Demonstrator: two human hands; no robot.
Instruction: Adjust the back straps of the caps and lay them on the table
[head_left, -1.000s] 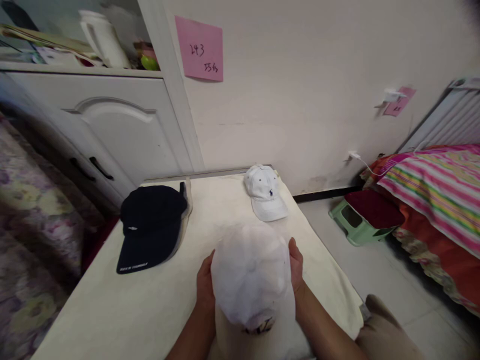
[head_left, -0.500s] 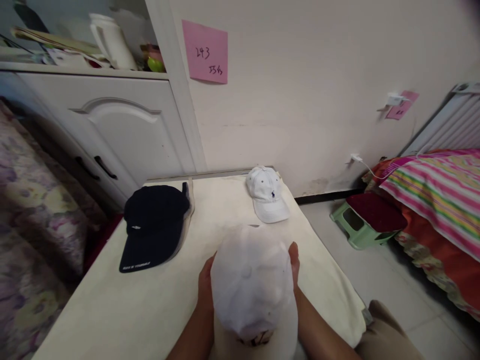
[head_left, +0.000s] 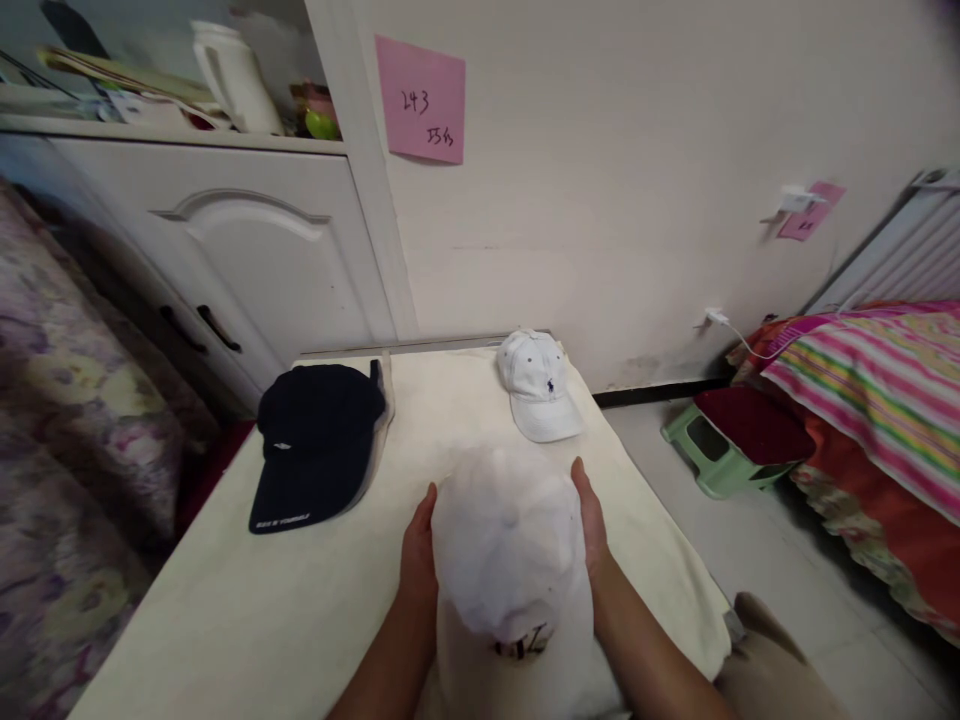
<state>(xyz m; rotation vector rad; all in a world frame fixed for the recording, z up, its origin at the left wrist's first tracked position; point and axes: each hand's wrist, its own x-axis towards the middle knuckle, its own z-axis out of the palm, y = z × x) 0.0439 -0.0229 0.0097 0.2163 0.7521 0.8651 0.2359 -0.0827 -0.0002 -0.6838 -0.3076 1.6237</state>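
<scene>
A white baseball cap (head_left: pixel 510 540) with dark lettering above its brim is held between my two hands near the table's front edge, brim toward me. My left hand (head_left: pixel 420 545) presses against its left side, and my right hand (head_left: pixel 591 515) against its right side; most of the fingers are hidden behind or under the cap. Beyond it lies a smaller white cap (head_left: pixel 541 385) with a dark blue emblem. To the left rests a dark navy cap (head_left: pixel 319 440) with pale lettering on its brim edge.
All the caps are over a table with a cream cloth (head_left: pixel 300 600). A white cabinet (head_left: pixel 255 250) stands behind on the left, beside a floral curtain (head_left: pixel 82 450). On the right are a green stool with a dark red top (head_left: pixel 750 430) and a bed with a striped cover (head_left: pixel 885 370).
The held white cap has moved slightly right and tilted a little, showing more of its lettering. Both hands show more beside it. The whole view has shifted a little.
</scene>
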